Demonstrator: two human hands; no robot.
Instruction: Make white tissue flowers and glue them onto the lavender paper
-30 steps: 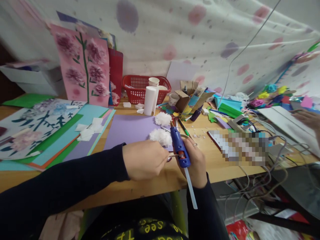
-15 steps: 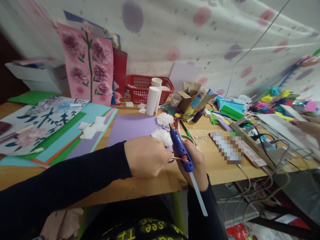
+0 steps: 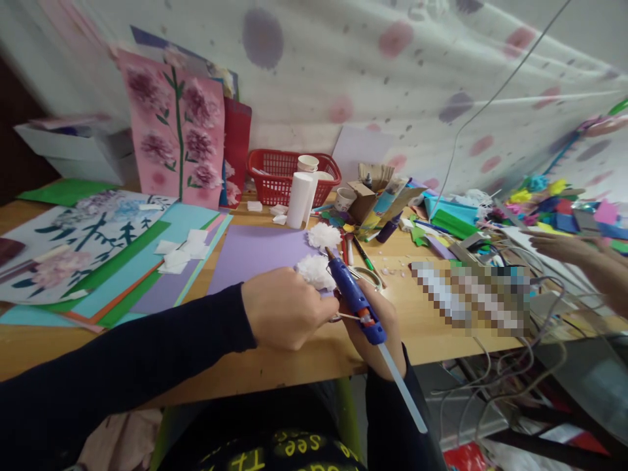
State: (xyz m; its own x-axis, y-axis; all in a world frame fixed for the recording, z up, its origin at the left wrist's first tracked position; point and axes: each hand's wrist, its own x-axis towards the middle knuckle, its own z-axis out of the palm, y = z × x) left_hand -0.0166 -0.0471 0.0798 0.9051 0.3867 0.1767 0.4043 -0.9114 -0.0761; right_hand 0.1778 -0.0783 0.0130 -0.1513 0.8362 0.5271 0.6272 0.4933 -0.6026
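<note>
A blue glue gun (image 3: 354, 296) with a long clear glue stick (image 3: 403, 389) sticking out of its back is gripped in my right hand (image 3: 380, 320). Its nozzle points up and left, close to two white fluffy flowers, one upper (image 3: 324, 236) and one lower (image 3: 314, 271). My left hand (image 3: 289, 307) is closed beside the gun, fingers pinched; a thin pale strand or stick runs from the fingertips toward the gun, and what they hold is too small to name. Under and behind the hand lies a purple sheet (image 3: 260, 252).
Behind stand a red basket (image 3: 272, 176), a white roll (image 3: 299, 199) and a cardboard box (image 3: 362, 199). Coloured sheets (image 3: 142, 288) and a pink flower picture (image 3: 167, 131) are at left. Cables (image 3: 500, 366) and another person's hand (image 3: 579, 258) are at right.
The glue gun has tilted and shifted slightly left at its nozzle, its stick swinging right. The other person's hand at the right has reached further in.
</note>
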